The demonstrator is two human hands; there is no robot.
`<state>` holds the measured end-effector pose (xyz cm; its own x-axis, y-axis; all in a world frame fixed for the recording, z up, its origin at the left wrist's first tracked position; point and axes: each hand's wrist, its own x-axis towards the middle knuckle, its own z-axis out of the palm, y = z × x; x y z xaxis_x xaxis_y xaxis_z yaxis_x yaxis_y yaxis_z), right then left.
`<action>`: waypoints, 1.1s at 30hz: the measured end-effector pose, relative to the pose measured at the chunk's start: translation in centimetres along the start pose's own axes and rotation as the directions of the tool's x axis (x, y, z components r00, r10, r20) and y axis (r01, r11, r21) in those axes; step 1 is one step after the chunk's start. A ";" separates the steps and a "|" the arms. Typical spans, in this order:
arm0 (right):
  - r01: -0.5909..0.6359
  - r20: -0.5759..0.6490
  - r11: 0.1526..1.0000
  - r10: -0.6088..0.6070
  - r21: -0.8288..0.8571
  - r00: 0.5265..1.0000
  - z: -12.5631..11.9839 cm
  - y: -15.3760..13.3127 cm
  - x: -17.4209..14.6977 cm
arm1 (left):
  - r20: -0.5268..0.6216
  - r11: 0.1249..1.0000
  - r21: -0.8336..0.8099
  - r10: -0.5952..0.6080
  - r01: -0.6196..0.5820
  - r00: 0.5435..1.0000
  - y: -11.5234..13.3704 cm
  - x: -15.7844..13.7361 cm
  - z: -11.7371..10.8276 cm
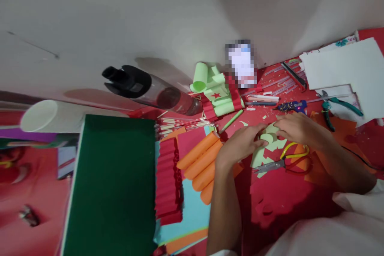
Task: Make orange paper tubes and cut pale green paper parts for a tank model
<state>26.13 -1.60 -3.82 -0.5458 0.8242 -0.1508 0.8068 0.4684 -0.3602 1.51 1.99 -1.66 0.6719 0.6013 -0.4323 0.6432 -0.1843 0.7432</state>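
My left hand (240, 146) and my right hand (295, 128) meet over a curled piece of light green paper (269, 139). The fingers of both hands close on it from either side, and part of the paper is hidden by them. Light green paper scraps (257, 159) lie under and in front of the hands. Just in front of them rest scissors (282, 163) with yellow and red handles. Beyond my right hand lies a blue hot glue gun (292, 107). Rolled orange paper (199, 164) is beside my left forearm.
Behind the hands stand a green paper figure with a red star (220, 96) and a blurred-out phone (241, 64). A clear bottle (168, 98) leans leftward in view. A dark green board (114, 192) and pleated red paper (169, 180) are left; pliers (342, 106) and white sheets (345, 64) right.
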 end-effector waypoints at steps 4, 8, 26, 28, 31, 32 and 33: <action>0.075 0.021 0.961 -0.084 0.265 0.996 -1.7 -0.6 0.7 | -0.111 0.991 -0.060 0.111 -0.118 0.988 0.1 -0.6 -0.6; 0.030 0.052 0.917 -0.055 0.397 0.997 -2.3 -0.3 1.4 | -0.240 0.983 -0.090 0.132 -0.157 0.962 -0.9 -0.6 -0.7; -0.083 0.122 0.860 0.024 0.504 0.992 -0.8 -0.4 4.0 | -0.181 0.932 -0.361 -0.044 -0.024 0.983 -2.3 1.5 0.9; -0.075 0.118 0.852 0.015 0.519 0.993 -0.6 -0.2 4.1 | -0.200 0.942 -0.335 -0.069 -0.002 0.977 -2.6 1.5 1.0; -0.108 0.089 0.803 0.069 0.586 0.994 -0.6 -0.2 3.9 | -0.183 0.952 -0.305 -0.092 0.032 0.979 -2.9 1.5 1.0; -0.136 0.090 0.778 0.102 0.614 0.991 -0.7 -0.3 3.8 | -0.172 0.957 -0.287 -0.092 0.040 0.981 -2.8 1.4 0.9; -0.159 0.095 0.756 0.129 0.635 0.987 -0.8 -0.4 3.7 | -0.160 0.964 -0.262 -0.091 0.047 0.983 -2.8 1.3 0.8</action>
<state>23.96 1.51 -3.50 -0.4564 0.8438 -0.2823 0.5531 0.0205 -0.8329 0.88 2.65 -4.67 0.5430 0.7324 -0.4108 0.5550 0.0541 0.8301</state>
